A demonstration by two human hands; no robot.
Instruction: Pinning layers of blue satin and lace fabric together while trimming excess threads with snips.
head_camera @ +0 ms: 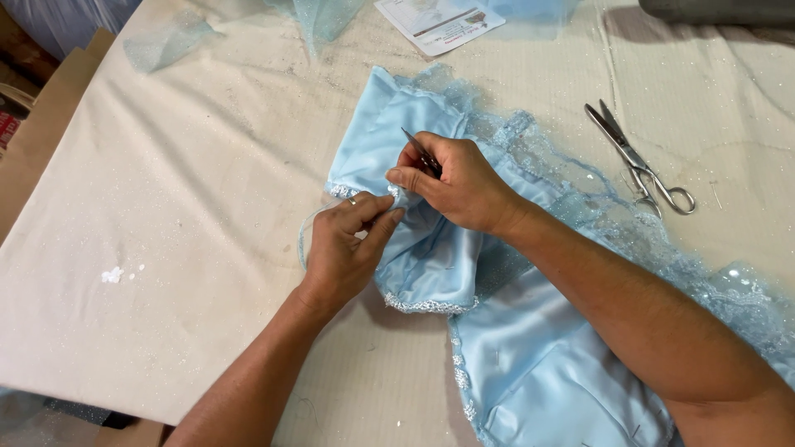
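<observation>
I see the light blue satin garment (431,257) lying in the centre and lower right of the frame on the cream work table (166,215), its lace-and-sequin trim (580,199) running off toward the right edge. My left hand (344,248) is closed in a pinch on a fold of the satin edge just left of centre, thumb and forefinger pressed together on the cloth. My right hand (455,182) is wrapped around a small pointed metal tool (421,151) — it looks like thread snips or a seam ripper, though I cannot tell which — with the tip poking out above the knuckles.

To do this step well, I judge that the pinched fold should be kept taut, so the stitch stands clear of the satin. The tip should go in shallow and flat — satin snags and shows every nick. I would work close to the left fingertips, since the two hands are nearly touching, and angle the point away from them.

The large scissors (638,161) lie well apart at upper right, and a printed paper sheet (435,21) sits at the top edge.
</observation>
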